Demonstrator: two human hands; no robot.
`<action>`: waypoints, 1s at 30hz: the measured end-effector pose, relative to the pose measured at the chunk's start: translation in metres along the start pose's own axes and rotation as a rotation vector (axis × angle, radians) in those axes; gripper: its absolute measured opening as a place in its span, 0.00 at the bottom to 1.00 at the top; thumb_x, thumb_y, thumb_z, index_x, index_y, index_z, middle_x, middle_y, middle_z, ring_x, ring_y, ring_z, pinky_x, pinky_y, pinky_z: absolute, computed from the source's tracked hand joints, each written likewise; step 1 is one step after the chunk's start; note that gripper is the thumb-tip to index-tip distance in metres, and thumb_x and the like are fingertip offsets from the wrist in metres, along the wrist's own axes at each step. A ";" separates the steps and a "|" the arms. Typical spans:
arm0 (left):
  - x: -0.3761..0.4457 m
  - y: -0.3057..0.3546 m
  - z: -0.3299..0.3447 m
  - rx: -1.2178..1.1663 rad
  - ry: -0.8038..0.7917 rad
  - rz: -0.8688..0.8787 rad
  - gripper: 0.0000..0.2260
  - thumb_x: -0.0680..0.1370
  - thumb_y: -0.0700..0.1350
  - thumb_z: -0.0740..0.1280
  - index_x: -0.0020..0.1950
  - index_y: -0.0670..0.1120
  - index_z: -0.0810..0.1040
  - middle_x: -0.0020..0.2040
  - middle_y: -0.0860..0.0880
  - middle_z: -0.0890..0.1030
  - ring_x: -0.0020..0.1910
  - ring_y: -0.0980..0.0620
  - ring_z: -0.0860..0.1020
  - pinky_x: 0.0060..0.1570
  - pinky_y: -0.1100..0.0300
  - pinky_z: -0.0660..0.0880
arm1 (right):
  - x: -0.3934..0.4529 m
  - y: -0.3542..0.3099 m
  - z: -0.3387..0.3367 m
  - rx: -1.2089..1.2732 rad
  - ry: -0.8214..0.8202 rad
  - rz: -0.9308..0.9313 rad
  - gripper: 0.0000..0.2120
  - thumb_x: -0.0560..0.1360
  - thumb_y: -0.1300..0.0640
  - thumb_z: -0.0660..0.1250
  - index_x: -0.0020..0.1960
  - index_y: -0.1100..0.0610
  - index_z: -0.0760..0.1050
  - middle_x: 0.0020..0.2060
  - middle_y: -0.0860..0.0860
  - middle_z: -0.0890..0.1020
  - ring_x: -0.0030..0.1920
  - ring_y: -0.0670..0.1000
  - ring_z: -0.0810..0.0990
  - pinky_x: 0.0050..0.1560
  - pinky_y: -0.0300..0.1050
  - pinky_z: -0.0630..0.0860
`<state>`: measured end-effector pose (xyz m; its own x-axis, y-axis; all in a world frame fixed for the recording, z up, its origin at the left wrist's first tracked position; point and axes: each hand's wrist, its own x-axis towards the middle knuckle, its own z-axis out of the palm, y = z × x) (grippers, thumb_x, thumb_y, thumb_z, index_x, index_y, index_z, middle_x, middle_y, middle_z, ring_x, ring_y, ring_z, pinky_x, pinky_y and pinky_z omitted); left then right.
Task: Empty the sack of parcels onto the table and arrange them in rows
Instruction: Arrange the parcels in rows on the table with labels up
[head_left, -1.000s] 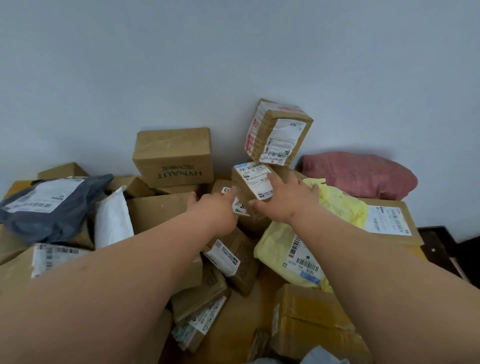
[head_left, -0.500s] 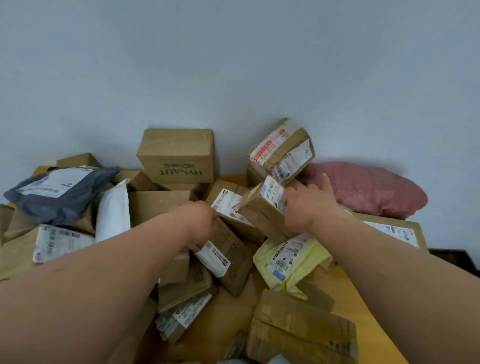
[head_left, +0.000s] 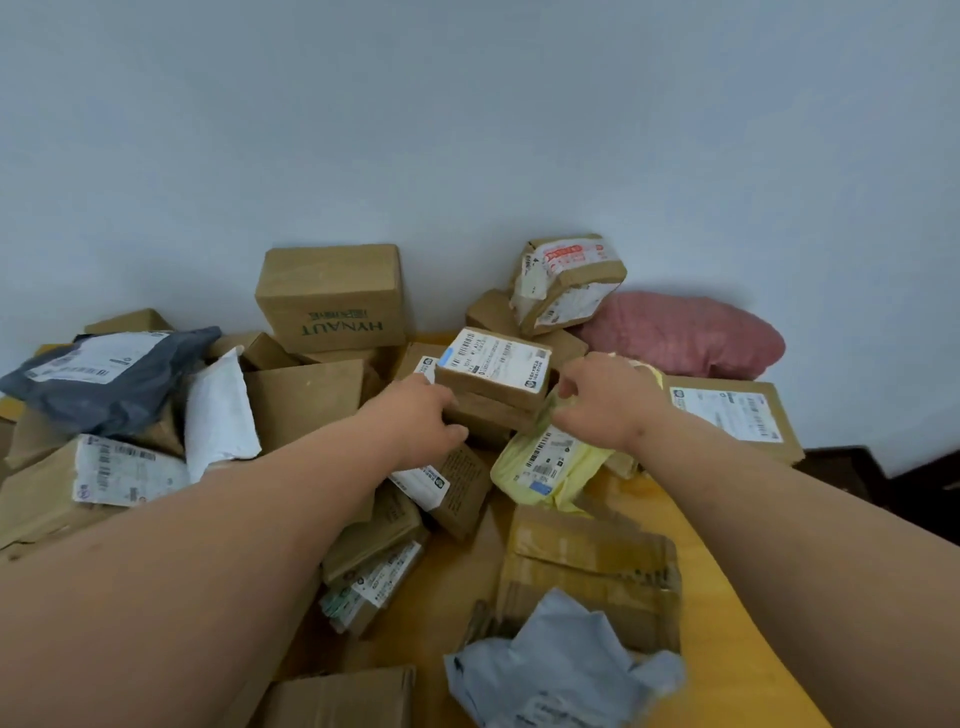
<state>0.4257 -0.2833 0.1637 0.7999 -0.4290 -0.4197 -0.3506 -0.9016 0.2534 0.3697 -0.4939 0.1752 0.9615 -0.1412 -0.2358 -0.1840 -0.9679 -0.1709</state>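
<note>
- Left hand (head_left: 423, 415) is gripping the left end of a small labelled box (head_left: 493, 371), fingers curling under its near edge.
- Right hand (head_left: 602, 402) is pinching at the box's right near corner, fingers half closed; whether it is bearing on the box or on the yellow mailer (head_left: 550, 462) below, I cannot tell.
- The box is sitting flat, label up, on top of another brown carton in the middle of the heap, toward the far side of the table (head_left: 727, 597).
- Judgement: stiff cardboard, probably light; the taped faces may be slick, so gripping the two short ends looks safest.
- Appearance: brown card, with a white shipping label covering most of the top and barcodes along its edges.
- Outward: a HYNAUT carton (head_left: 332, 299) is standing far left of the hands against the wall; a red-taped parcel (head_left: 566, 280) is leaning tilted at far right, beside a pink bag (head_left: 691, 335).
- A dark grey mailer (head_left: 109, 374) and a white mailer (head_left: 218, 410) are lying at left; a pale blue mailer (head_left: 561, 670) is lying crumpled at the near edge.
- Judgement: the parcels are out on the table but no rows are forming yet.
</note>
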 end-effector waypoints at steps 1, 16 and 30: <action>-0.003 0.002 0.003 -0.041 -0.029 0.010 0.21 0.79 0.58 0.64 0.69 0.52 0.74 0.63 0.49 0.75 0.58 0.50 0.75 0.59 0.52 0.76 | -0.009 -0.002 -0.001 0.018 -0.013 0.019 0.14 0.72 0.45 0.65 0.54 0.50 0.76 0.55 0.50 0.78 0.55 0.55 0.76 0.56 0.52 0.72; -0.081 0.025 0.050 -0.067 -0.626 -0.054 0.49 0.68 0.62 0.77 0.81 0.57 0.51 0.77 0.49 0.66 0.72 0.45 0.69 0.69 0.45 0.69 | -0.096 -0.022 0.035 -0.056 -0.460 -0.112 0.43 0.73 0.45 0.69 0.79 0.40 0.47 0.76 0.53 0.62 0.73 0.60 0.64 0.70 0.59 0.67; -0.105 0.069 0.069 0.115 -0.354 -0.145 0.26 0.84 0.52 0.57 0.80 0.47 0.58 0.78 0.44 0.63 0.75 0.44 0.65 0.70 0.54 0.65 | -0.133 0.083 0.018 -0.033 -0.357 0.048 0.50 0.64 0.35 0.70 0.78 0.39 0.45 0.72 0.53 0.66 0.67 0.60 0.71 0.61 0.57 0.73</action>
<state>0.2847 -0.3041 0.1651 0.6351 -0.2713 -0.7232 -0.3144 -0.9460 0.0788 0.2225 -0.5518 0.1753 0.8188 -0.1110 -0.5633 -0.2150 -0.9690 -0.1215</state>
